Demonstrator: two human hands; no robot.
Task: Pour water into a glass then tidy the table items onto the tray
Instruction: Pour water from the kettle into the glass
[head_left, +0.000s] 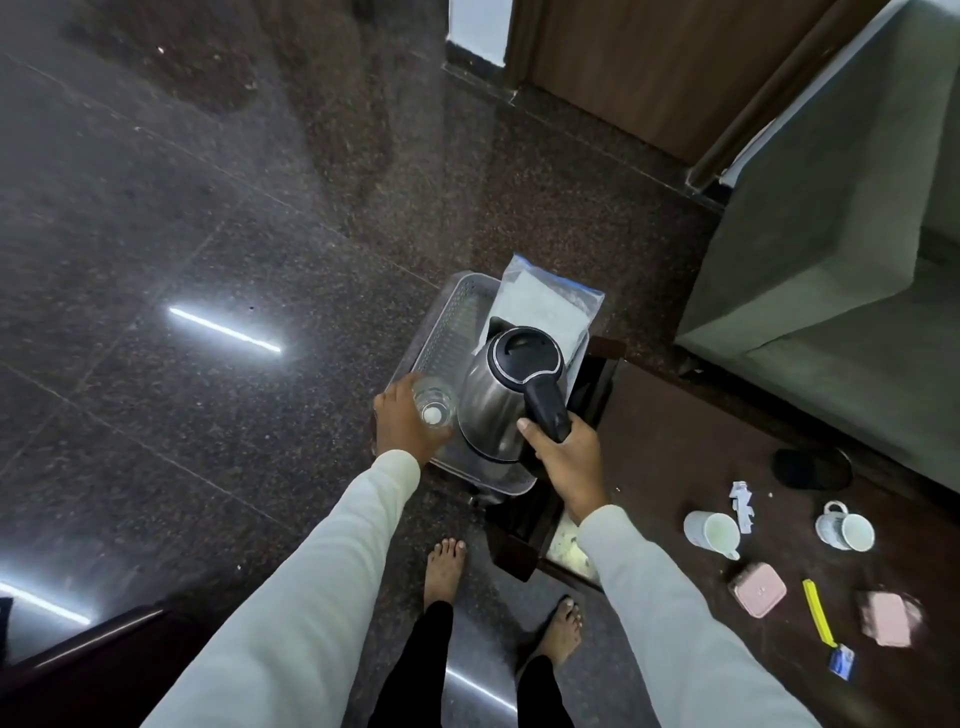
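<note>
A steel electric kettle (493, 395) with a black lid stands upright in a clear plastic tray (441, 322). My right hand (566, 457) grips its black handle. My left hand (402, 423) holds a clear drinking glass (435, 408) just left of the kettle, over the tray's near left part. A zip bag with white contents (545, 306) lies at the tray's far end. The tray rests at the left end of a dark wooden table (675, 447).
On the table to the right lie two white mugs (711, 532) (847, 527), a black kettle base (810, 467), torn paper (743, 501), two pink boxes (757, 590) (888, 618), a yellow strip (818, 613) and a blue sachet (841, 662). A green sofa (831, 234) stands behind. My bare feet are on the dark stone floor (208, 234).
</note>
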